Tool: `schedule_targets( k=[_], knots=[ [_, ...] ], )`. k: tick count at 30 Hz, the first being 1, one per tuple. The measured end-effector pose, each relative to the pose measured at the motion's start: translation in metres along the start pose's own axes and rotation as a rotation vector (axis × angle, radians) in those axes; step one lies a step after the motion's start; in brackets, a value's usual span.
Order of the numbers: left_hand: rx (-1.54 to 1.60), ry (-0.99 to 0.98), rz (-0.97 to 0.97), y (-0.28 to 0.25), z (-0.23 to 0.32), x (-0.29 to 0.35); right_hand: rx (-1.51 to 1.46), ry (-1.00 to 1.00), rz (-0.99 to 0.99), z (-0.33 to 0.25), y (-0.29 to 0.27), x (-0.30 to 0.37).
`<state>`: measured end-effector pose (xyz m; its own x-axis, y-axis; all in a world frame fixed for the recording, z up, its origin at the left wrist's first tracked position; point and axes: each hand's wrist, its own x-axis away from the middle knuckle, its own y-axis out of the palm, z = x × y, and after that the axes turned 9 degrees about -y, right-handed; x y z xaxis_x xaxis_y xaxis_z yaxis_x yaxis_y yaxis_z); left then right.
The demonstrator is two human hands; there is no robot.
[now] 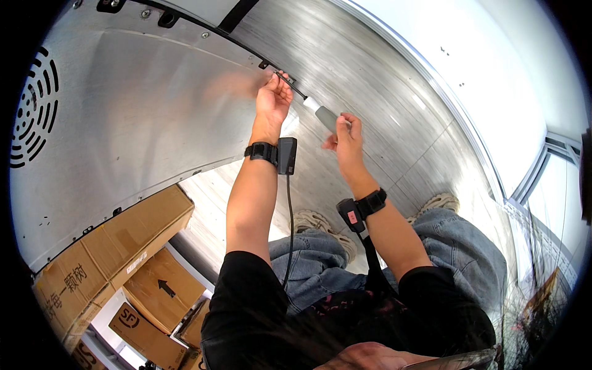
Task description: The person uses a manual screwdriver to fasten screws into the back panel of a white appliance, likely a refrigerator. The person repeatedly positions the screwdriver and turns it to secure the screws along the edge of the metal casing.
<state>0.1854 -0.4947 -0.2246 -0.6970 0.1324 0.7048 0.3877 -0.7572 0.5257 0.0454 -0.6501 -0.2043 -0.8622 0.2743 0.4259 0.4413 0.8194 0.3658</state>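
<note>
Clearly, the screwdriver (325, 116) was slanting above the grey floor (394, 92), with its tip at the edge of the large metal panel (154, 92). The fingers of the right hand (349, 142) gripped the end of its grey handle. The fingers of the left hand (274, 102) were bent near the tip, but I could not tell whether they pinched it. Brown cardboard boxes (163, 288) were at the lower left.

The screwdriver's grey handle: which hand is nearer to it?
Right. The right hand is at the rear of the grey handle; the left hand is farther, near the far end of the shaft.
</note>
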Motion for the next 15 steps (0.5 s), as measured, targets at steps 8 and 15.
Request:
schedule_targets(
  k=[8,15],
  knots=[
    [0.009,0.001,0.007,-0.001,-0.001,-0.002,-0.058,0.095,-0.078,-0.002,-0.010,-0.005],
    [0.002,-0.002,0.012,-0.002,0.000,-0.003,0.026,0.000,-0.057,0.008,-0.011,-0.006]
  ],
)
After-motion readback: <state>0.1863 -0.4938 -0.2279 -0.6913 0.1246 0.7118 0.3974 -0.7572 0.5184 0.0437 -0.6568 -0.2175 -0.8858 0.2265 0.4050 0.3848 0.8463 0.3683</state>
